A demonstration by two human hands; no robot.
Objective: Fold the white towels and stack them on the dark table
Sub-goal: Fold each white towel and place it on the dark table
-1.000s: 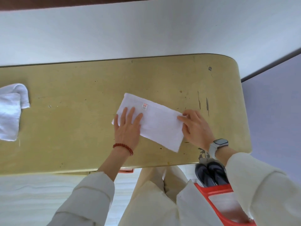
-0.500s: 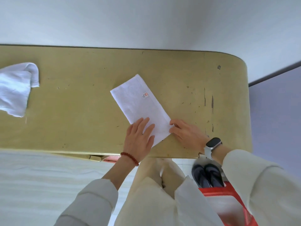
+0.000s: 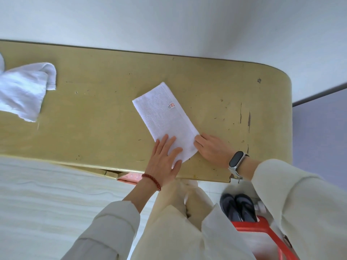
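Little has moved: left hand (image 3: 165,158) still presses flat on the folded towel (image 3: 165,119), right hand (image 3: 212,150) fingers flat at its edge.

The folded towel (image 3: 165,119) has swung round on the table (image 3: 93,117). A second ago it lay crosswise, its long side roughly along the near edge; now it runs lengthwise, away from that edge and angling toward the far left. The left hand (image 3: 165,160) has slid from the towel's left end to its near end, pressing flat by the table's near edge. The right hand (image 3: 212,149) has come in closer, fingertips at the near right corner.
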